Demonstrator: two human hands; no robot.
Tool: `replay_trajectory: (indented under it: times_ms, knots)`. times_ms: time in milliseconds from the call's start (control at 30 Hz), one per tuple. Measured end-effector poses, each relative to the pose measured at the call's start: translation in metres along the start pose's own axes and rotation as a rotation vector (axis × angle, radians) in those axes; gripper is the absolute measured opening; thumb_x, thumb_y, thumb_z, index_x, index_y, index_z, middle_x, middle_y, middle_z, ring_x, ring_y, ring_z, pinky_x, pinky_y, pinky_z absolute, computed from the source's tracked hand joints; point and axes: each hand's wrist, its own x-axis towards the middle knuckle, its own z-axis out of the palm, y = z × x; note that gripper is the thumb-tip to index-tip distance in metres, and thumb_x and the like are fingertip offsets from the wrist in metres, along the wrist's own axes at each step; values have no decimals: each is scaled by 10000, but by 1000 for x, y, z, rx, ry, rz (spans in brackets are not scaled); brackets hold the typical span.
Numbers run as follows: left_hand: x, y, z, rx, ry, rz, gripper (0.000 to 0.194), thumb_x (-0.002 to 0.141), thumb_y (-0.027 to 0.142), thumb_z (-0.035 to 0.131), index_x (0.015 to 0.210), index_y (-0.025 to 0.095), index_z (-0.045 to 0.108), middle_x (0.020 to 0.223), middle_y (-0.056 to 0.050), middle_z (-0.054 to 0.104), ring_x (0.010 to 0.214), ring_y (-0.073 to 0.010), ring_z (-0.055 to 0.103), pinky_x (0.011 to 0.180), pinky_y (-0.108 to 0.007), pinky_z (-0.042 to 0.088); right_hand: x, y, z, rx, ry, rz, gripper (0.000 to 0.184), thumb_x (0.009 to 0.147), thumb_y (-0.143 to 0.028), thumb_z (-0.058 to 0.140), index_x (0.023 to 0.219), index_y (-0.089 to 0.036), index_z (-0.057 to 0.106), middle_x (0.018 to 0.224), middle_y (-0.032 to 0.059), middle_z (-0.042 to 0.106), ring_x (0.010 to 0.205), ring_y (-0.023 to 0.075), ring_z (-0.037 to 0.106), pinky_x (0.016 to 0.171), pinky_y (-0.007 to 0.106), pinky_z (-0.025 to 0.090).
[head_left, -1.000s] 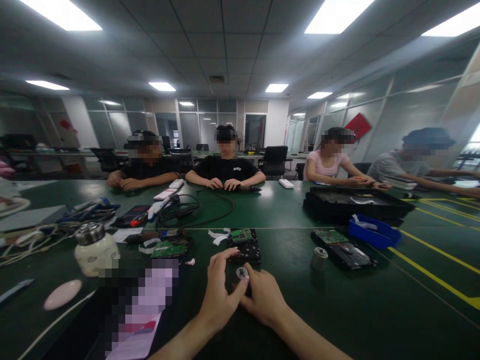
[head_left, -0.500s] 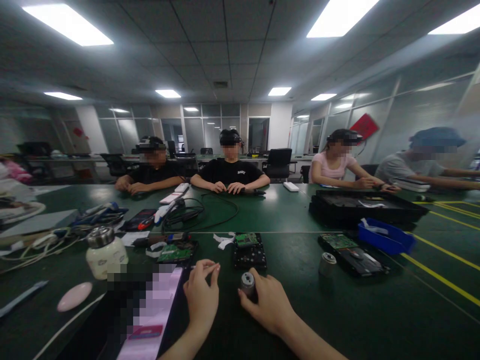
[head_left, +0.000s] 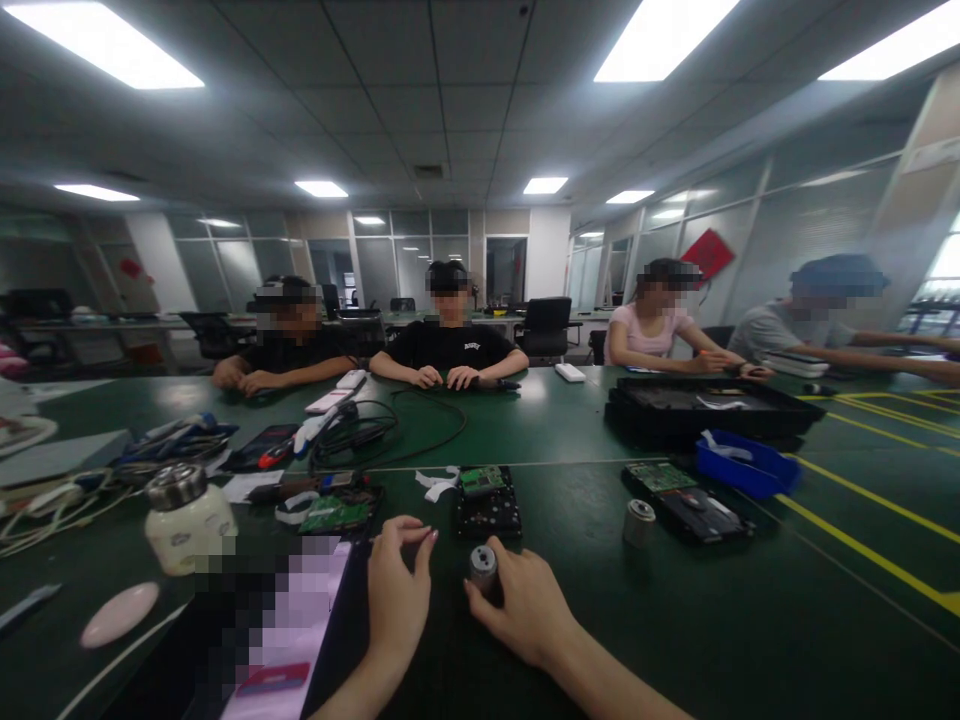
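My right hand [head_left: 529, 600] is wrapped round a small grey metal cylinder [head_left: 483, 566] standing upright on the table. Its top face shows a few dark holes. To its left, my left hand [head_left: 401, 580] is raised with the thumb and fingertips pinched together; anything between them is too small to make out. Just beyond both hands lies a black hard drive [head_left: 487, 510] with a green circuit board, and white tape curls at its left side. A second metal cylinder [head_left: 639, 523] stands apart to the right, near another opened drive [head_left: 701, 515].
On the left are a cream jar [head_left: 191, 530], a pink oval object [head_left: 120, 614], cables and another circuit board [head_left: 341, 512]. A blue bin [head_left: 750, 475] and a black tray [head_left: 712, 420] stand at the right. Several people sit across the green table [head_left: 570, 440].
The whole view has swung slightly right, so things appear further left. My right hand stays on the cylinder, and my left hand keeps its pinch.
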Motion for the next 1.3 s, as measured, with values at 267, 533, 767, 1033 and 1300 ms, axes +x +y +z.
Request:
replay_trajectory:
  times_ms: [267,533,767,1033,1300]
  knots:
    - [-16,27,12,-360,-231,213,81,832,264,531,883,204,549,866,-32,658,849,-171,642,780,-297,512,1,3,4,45,-29,-22,191,818,-335,460,941,-191,484,840,34,657,725,195,598,667,266,331]
    - [-12,23,11,-429,-300,140,92,826,259,548,886,205,503,850,-22,666,866,-169,658,807,-304,519,1,4,6,28,-22,-27,224,814,-329,466,975,-176,497,876,50,669,748,210,608,684,278,334]
    - [-9,32,12,-496,-266,52,129,809,276,559,859,212,459,852,-36,702,885,-193,673,841,-345,512,3,4,6,18,-27,-24,194,809,-320,468,952,-192,497,864,40,662,736,206,601,668,278,331]
    - [-9,34,6,-423,-394,78,101,824,298,528,870,211,505,872,-46,695,900,-201,658,833,-343,498,2,5,7,56,9,-43,168,806,-296,466,928,-187,504,872,45,661,744,201,598,683,273,337]
    - [-10,42,2,-152,-215,123,274,722,313,642,969,218,570,999,-75,646,1031,-282,548,918,-489,385,1,6,6,50,-10,-56,170,804,-327,480,907,-193,502,867,41,651,738,197,599,670,269,345]
